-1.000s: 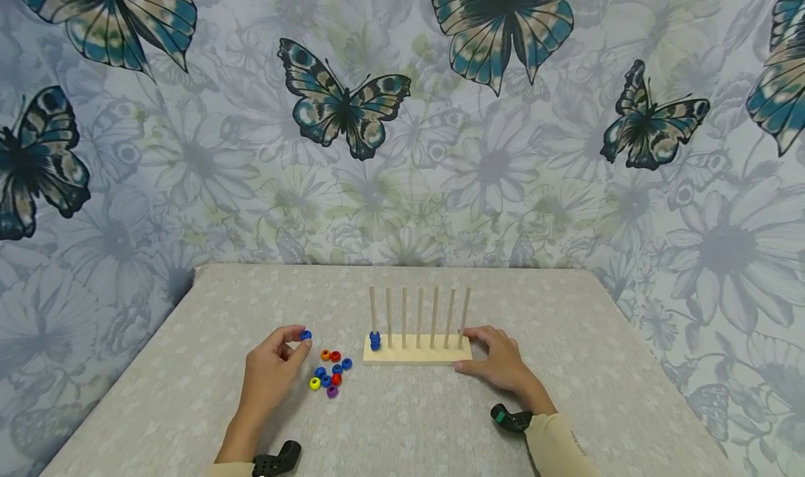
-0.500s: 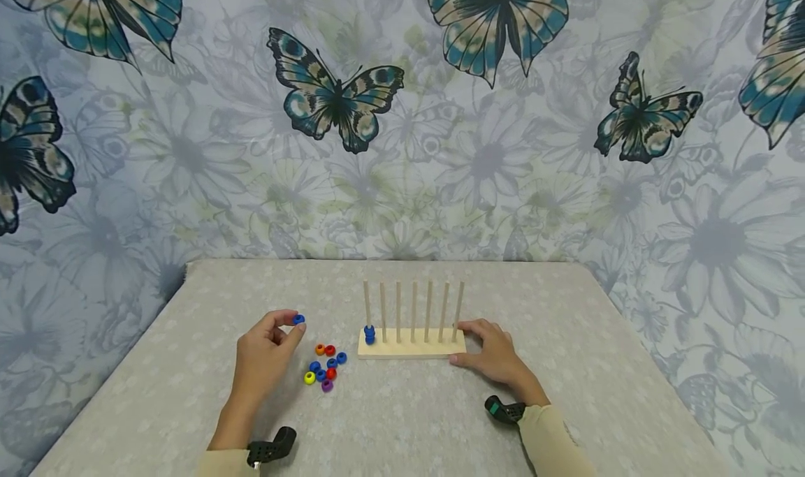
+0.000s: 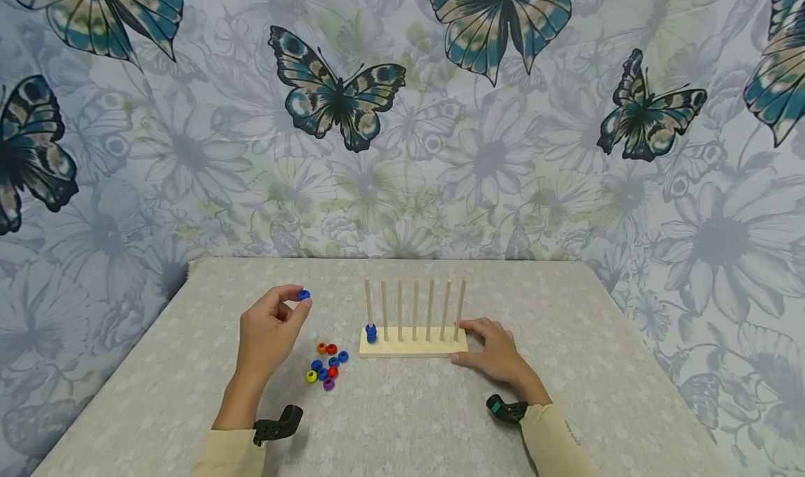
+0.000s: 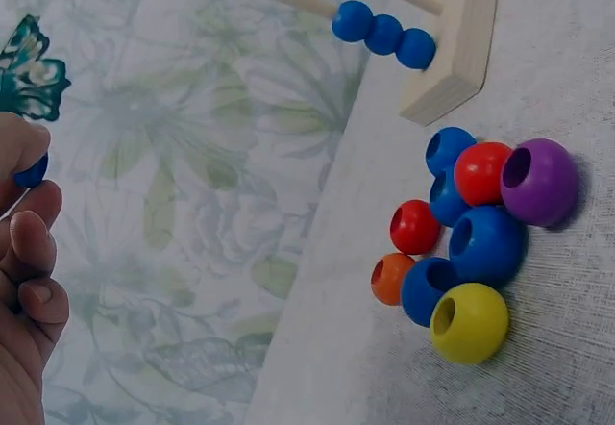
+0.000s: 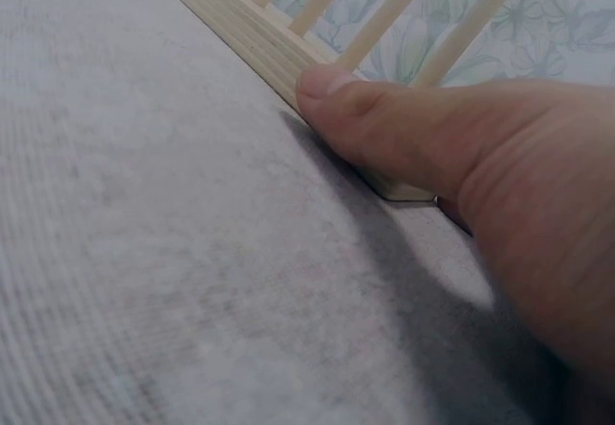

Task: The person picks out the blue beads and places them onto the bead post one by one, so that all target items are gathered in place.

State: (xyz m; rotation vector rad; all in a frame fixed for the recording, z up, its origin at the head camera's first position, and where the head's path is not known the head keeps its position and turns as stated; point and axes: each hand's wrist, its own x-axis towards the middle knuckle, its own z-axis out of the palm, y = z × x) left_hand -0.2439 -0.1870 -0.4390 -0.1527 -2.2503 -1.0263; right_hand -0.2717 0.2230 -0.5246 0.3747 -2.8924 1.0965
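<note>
My left hand (image 3: 269, 332) pinches a blue bead (image 3: 304, 295) between thumb and index finger, raised above the table, left of a wooden peg stand (image 3: 402, 351). In the left wrist view that held bead (image 4: 33, 171) is mostly covered by the fingers. Three blue beads (image 4: 383, 35) sit stacked at the foot of the stand's leftmost peg. At the stand's right end, my right hand (image 3: 495, 355) grips the base, thumb along the front edge and fingers behind. The right wrist view shows the thumb (image 5: 384, 122) against the base; the other fingers are mostly hidden.
Loose beads lie in a cluster between my left hand and the stand: blue, red (image 4: 416, 227), orange (image 4: 392, 279), yellow (image 4: 470, 323) and purple (image 4: 540, 182). Several upright pegs (image 3: 416, 309) rise from the base. A pale cloth (image 3: 402, 421) covers the table, and a butterfly-patterned backdrop (image 3: 440, 204) stands behind.
My left hand has risen with the blue bead, away from the loose beads. The right hand keeps its grip on the stand. The head view has shifted slightly.
</note>
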